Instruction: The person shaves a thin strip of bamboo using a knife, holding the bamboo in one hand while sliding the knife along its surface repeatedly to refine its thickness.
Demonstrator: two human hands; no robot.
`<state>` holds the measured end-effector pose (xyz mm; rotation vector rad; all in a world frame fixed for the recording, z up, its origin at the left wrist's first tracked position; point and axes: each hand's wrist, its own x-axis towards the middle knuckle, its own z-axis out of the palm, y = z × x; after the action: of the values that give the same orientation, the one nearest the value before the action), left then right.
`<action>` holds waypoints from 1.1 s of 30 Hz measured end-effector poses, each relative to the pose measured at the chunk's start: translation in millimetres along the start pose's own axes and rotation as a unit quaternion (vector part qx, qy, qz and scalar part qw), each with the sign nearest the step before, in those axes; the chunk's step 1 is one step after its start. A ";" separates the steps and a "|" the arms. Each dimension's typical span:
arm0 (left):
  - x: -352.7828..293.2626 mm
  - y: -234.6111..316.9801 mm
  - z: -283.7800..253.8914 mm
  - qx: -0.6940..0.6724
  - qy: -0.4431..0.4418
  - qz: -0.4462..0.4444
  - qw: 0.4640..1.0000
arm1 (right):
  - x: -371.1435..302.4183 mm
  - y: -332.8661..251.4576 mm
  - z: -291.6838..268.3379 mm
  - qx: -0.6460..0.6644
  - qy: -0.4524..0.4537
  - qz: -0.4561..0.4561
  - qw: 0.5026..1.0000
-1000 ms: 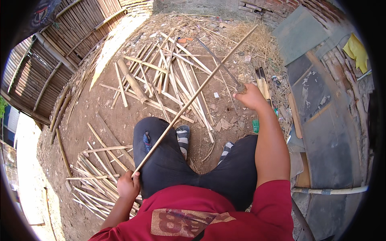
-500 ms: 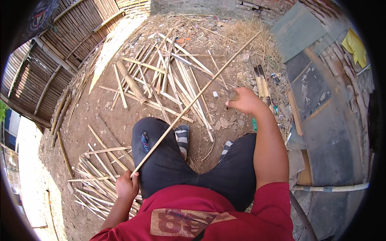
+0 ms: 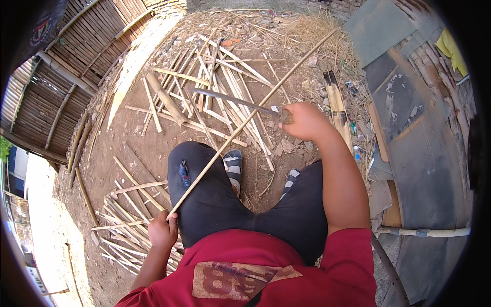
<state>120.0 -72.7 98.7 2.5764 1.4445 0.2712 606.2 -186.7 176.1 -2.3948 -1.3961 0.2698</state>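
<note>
My left hand (image 3: 163, 231) grips the near end of a long, thin bamboo strip (image 3: 221, 150). The strip slants up over my left thigh toward the dry grass at the far right. In my right hand (image 3: 307, 121) is the handle of a machete (image 3: 237, 101), its long dark blade pointing left. Blade and strip cross in view a little left of my right hand; whether they touch I cannot tell. Beyond my feet lies a loose heap of split bamboo strips (image 3: 238, 93). Another pile of strips (image 3: 120, 233) lies beside my left leg.
A thick bamboo pole (image 3: 166, 98) lies at the far heap's left side. Split bamboo halves (image 3: 338, 110) rest on the ground beyond my right hand. Dark boards (image 3: 427, 169) lean along the right, with a yellow cloth (image 3: 451, 51) above. A bamboo fence (image 3: 92, 56) stands at the far left.
The machete has swung round, so its blade now points left across the strip. My right hand has shifted slightly left. My left hand keeps its hold on the strip.
</note>
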 end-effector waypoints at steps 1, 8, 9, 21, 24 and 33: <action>0.4 -2.1 3.3 -0.003 0.012 0.017 1.000 | -0.6 -17.0 -7.4 -0.030 -0.037 -0.015 0.999; 8.8 -6.4 6.2 0.008 0.006 0.019 1.000 | 20.5 40.2 -12.6 0.143 0.022 0.105 0.984; 8.2 -6.6 5.5 0.000 -0.001 0.016 1.000 | 22.0 45.1 -12.5 0.147 0.047 0.115 0.981; 20.7 -3.6 -1.5 -0.025 -0.045 -0.001 0.999 | 33.1 56.7 2.9 0.180 0.043 0.125 0.975; 11.8 -3.2 -15.8 -0.044 -0.071 -0.036 0.996 | 37.2 54.2 11.4 0.155 0.071 0.091 0.981; 20.8 -1.5 -2.1 -0.062 -0.052 -0.001 0.997 | 19.2 22.3 -3.8 0.167 -0.052 0.115 0.978</action>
<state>128.9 -54.0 101.8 2.4517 1.3500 0.2157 634.8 -180.9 171.0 -2.2805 -1.0171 0.6448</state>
